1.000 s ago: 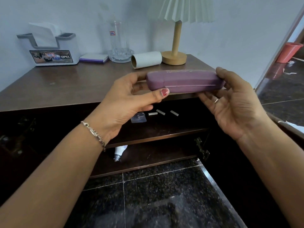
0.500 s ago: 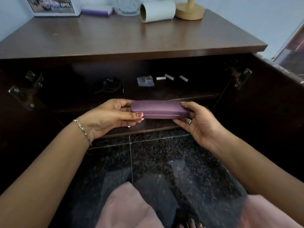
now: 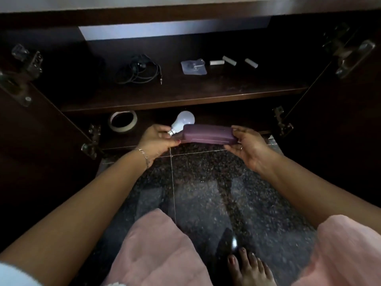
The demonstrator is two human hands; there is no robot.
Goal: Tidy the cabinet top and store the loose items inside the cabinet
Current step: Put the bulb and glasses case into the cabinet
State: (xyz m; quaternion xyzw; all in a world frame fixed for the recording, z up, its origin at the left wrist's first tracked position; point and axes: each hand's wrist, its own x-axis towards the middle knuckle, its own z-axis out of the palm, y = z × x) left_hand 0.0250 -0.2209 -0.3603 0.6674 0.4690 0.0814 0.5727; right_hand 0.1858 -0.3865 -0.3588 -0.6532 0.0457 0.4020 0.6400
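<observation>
I have the cabinet [image 3: 41,141] open in front, one door swung out to each side. On the upper shelf [image 3: 226,89] a cable [image 3: 138,70] lies at the left, a packet [image 3: 193,67] sits in the middle, and three sticks [image 3: 216,62] run in a row just right of it. On the lower shelf [image 3: 115,139] I see tape [image 3: 123,121] at the left and a bulb [image 3: 184,120] to its right. The case [image 3: 208,134] lies crosswise before the bulb, over the shelf's front edge, with the left hand [image 3: 156,141] holding its left end beside the bulb's base and the right hand [image 3: 249,147] holding its right end
</observation>
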